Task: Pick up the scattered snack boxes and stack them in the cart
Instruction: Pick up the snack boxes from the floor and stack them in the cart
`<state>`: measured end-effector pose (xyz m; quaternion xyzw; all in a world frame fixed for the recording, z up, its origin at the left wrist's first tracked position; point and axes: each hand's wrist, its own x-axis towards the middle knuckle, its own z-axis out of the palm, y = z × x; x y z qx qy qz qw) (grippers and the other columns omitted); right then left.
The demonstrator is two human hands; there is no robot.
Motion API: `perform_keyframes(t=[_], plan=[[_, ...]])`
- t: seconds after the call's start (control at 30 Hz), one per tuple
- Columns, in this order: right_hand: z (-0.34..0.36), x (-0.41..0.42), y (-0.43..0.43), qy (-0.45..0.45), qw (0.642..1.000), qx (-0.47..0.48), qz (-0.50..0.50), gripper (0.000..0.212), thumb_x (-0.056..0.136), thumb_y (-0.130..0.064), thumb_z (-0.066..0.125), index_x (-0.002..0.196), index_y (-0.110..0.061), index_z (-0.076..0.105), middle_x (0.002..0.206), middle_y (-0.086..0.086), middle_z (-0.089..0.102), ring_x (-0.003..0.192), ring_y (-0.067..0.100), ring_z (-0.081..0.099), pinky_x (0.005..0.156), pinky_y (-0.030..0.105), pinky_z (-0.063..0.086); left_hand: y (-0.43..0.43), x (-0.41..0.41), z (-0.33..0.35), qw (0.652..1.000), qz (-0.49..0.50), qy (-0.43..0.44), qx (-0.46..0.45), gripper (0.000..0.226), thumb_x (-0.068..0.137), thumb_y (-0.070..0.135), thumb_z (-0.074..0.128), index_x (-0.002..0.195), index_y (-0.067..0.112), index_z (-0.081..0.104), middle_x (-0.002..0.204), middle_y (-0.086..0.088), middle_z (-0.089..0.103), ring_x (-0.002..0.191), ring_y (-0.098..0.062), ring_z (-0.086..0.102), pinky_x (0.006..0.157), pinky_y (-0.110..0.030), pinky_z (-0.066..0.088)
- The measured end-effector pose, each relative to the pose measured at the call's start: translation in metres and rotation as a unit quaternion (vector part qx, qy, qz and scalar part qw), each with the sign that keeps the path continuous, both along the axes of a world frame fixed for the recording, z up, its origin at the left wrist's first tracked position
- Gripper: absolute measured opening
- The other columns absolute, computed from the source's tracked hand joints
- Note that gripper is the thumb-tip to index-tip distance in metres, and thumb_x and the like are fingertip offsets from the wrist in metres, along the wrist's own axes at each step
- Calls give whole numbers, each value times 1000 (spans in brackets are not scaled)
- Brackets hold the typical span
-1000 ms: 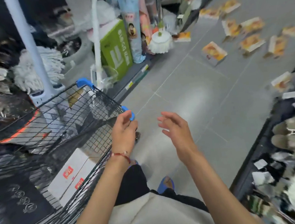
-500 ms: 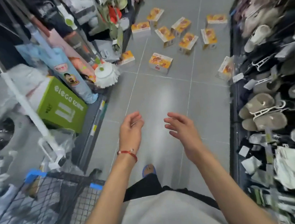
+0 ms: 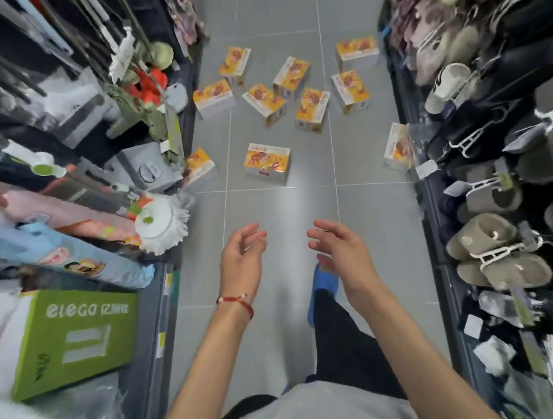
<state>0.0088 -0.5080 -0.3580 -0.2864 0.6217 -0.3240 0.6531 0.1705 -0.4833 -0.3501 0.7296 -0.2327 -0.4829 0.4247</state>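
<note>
Snack boxes (image 3: pixel 312 108): orange-and-white cardboard cartons scattered on the grey tiled floor (image 3: pixel 372 219), well ahead of both hands.
Handling: probably light, stiff, crushable; take the nearest box (image 3: pixel 267 162) across its long sides.
Left grip (image 3: pixel 242 261): loosely curled, empty.
Right grip (image 3: pixel 340 253): relaxed, empty.

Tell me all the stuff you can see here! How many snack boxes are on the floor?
snack boxes: ten, orange and white, scattered on the floor ahead; one by the left shelf's foot, one against the right rack
green box: one, green with white print, low on the left shelf
mop head: one, white, at the left shelf's edge
slippers: many, mostly grey-brown, hanging on the right rack
floor: one, grey tiles, down the aisle
shoe: one, blue, below the right hand
bracelet: one, red, on the left wrist
left hand: one, empty, fingers relaxed, held out in front
right hand: one, empty, fingers relaxed, beside it
</note>
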Motion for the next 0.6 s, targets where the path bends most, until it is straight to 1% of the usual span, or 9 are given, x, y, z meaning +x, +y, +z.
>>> perform_keyframes(t=[0.1, 0.17, 0.27, 0.33, 0.47, 0.5, 0.53, 0.6], plan=[[6, -5, -74, 3, 1000, 14, 2, 24, 102, -17, 60, 124, -20, 69, 118, 0, 75, 104, 13, 70, 93, 25, 54, -71, -3, 5, 1000, 12, 1, 16, 33, 94, 0, 57, 125, 10, 63, 118, -5, 70, 107, -13, 63, 98, -29, 46], [12, -7, -120, 1, 1000, 11, 16, 24, 101, -18, 62, 124, -19, 69, 119, 3, 74, 104, 13, 70, 95, 27, 53, -113, -8, 10, 1000, 13, 4, 11, 33, 94, 1, 58, 124, 12, 63, 118, -3, 70, 110, -15, 64, 99, -30, 46], [14, -5, -184, 5, 999, 22, 33, 24, 100, -18, 65, 123, -18, 69, 121, 8, 73, 102, 13, 69, 99, 32, 53, -174, -7, 15, 1000, 14, 12, 10, 32, 93, 1, 57, 121, 15, 63, 116, -1, 70, 113, -17, 64, 95, -29, 47], [12, 2, -221, 9, 999, 30, 37, 22, 100, -18, 65, 121, -19, 69, 120, 7, 74, 101, 13, 69, 101, 34, 53, -208, -1, 16, 1000, 18, 15, 7, 30, 94, 2, 57, 118, 18, 64, 114, 1, 70, 114, -18, 64, 94, -29, 48], [0, 23, -288, 17, 998, 46, 31, 21, 99, -17, 65, 119, -20, 70, 109, 2, 75, 100, 14, 70, 101, 36, 53, -278, 22, 8, 999, 29, 27, 22, 26, 96, 7, 55, 116, 20, 65, 116, 1, 71, 115, -22, 64, 85, -31, 51], [-5, 29, -305, 21, 998, 49, 31, 21, 99, -17, 65, 119, -20, 70, 109, 3, 75, 100, 15, 70, 101, 36, 53, -297, 30, 4, 999, 34, 30, 26, 25, 96, 6, 55, 115, 20, 65, 115, 0, 71, 115, -23, 64, 88, -31, 52], [-11, 36, -322, 27, 998, 53, 31, 22, 99, -18, 65, 120, -20, 70, 111, 4, 75, 101, 15, 70, 100, 35, 53, -316, 39, -1, 998, 36, 31, 29, 25, 96, 5, 55, 113, 19, 65, 114, 0, 71, 114, -23, 64, 94, -33, 52], [-22, 50, -358, 37, 997, 56, 27, 23, 99, -19, 64, 122, -20, 69, 115, 5, 75, 104, 17, 70, 99, 34, 53, -356, 58, -14, 998, 30, 37, 34, 23, 95, 6, 56, 108, 22, 66, 115, 0, 71, 115, -22, 64, 103, -35, 49]])
